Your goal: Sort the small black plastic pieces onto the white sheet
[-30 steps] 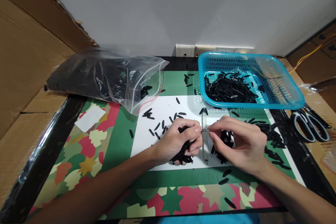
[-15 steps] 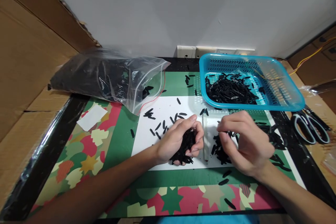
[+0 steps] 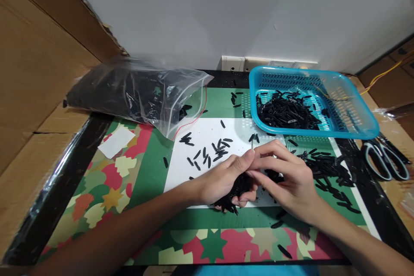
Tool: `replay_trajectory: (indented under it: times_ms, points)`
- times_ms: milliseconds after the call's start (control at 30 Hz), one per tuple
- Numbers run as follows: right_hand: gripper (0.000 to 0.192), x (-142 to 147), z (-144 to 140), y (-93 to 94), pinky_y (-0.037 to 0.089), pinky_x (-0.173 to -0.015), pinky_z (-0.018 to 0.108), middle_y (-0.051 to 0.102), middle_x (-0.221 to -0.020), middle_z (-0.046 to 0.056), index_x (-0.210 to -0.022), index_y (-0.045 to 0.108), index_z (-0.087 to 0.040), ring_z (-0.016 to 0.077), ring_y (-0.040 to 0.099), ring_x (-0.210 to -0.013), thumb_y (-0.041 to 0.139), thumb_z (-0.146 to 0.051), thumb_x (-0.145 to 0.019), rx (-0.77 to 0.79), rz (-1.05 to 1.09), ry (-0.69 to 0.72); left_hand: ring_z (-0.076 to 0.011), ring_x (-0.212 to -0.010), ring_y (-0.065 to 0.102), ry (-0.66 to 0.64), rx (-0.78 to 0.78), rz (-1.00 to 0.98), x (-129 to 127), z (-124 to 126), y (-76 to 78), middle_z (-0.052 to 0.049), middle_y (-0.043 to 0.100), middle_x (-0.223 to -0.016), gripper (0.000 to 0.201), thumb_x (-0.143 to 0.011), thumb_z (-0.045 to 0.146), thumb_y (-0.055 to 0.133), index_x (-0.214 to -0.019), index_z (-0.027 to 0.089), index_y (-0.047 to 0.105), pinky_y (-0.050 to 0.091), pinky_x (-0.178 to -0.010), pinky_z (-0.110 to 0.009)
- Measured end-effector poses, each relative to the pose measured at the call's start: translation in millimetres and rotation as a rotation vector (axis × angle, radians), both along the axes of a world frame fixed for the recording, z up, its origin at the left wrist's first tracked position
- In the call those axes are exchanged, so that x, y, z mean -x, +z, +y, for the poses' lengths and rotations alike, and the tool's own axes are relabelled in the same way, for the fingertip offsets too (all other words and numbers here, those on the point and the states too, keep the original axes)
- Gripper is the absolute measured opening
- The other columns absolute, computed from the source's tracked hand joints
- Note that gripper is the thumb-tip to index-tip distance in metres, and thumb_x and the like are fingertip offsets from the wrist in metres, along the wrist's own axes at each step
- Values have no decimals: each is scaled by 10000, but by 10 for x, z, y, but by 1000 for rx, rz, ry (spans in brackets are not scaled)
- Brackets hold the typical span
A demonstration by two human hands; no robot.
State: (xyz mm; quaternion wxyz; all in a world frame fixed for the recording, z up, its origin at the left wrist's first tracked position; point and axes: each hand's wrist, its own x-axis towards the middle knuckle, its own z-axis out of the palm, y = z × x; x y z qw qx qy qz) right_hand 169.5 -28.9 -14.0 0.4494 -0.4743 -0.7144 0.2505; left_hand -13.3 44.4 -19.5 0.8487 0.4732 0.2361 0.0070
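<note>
My left hand (image 3: 223,179) is curled around a handful of small black elongated pieces (image 3: 237,194), low over the white sheet (image 3: 176,177). My right hand (image 3: 287,177) has come against it, fingertips pinched together at my left thumb and the top of the handful. What lies between the right fingertips is hidden. Beneath the hands, a thin white rod (image 3: 252,144) shows only its far end. More black pieces (image 3: 220,151) lie scattered to the left, and a looser heap (image 3: 330,168) spreads out beyond my right hand.
A blue plastic basket (image 3: 310,132) with black pieces inside stands at the back right. A clear zip bag (image 3: 129,95) full of dark contents lies at the back left. Scissors (image 3: 383,161) rest at the right edge. A white paper piece (image 3: 116,142) lies on the patterned mat (image 3: 110,181).
My right hand has moved left from the pile on the sheet to meet my left hand. The left hand keeps its handful, shifted slightly right. The view has shifted a little.
</note>
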Motion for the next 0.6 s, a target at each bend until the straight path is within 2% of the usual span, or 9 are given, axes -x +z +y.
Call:
replay_trajectory:
  times_ms: [100, 300, 467, 600]
  points:
    - [149, -20, 6, 7, 497, -847, 360, 679, -1004, 50, -1060, 672, -219, 201, 617, -958, 639, -101, -976, 12, -10, -20, -104, -475, 444, 5, 95, -14, 1, 23, -1, -5, 520, -604, 683, -974, 771, 299, -799, 165, 562, 313, -393, -193]
    - [91, -37, 1, -13, 465, -828, 325, 620, -960, 32, -987, 615, -221, 180, 595, -911, 565, -157, -1027, 137, 151, -100, -91, -442, 376, 57, 243, -42, -4, 70, -5, 27, 496, -606, 512, -986, 670, 398, -820, 197, 503, 287, -341, -164]
    - [109, -65, 19, -26, 453, -767, 292, 593, -951, 30, -970, 592, -218, 167, 561, -868, 532, -246, -1056, 271, 184, -125, -96, -462, 416, 122, 217, -110, -12, 52, -28, 22, 507, -618, 359, -1004, 518, 470, -855, 193, 504, 287, -343, -147]
    - [124, -81, 32, -44, 445, -684, 258, 586, -904, 12, -982, 601, -214, 142, 539, -784, 540, -290, -1059, 374, 243, -121, -79, -463, 421, 139, 187, -146, -21, 26, -58, 20, 512, -607, 369, -1036, 490, 445, -846, 179, 505, 305, -404, -149]
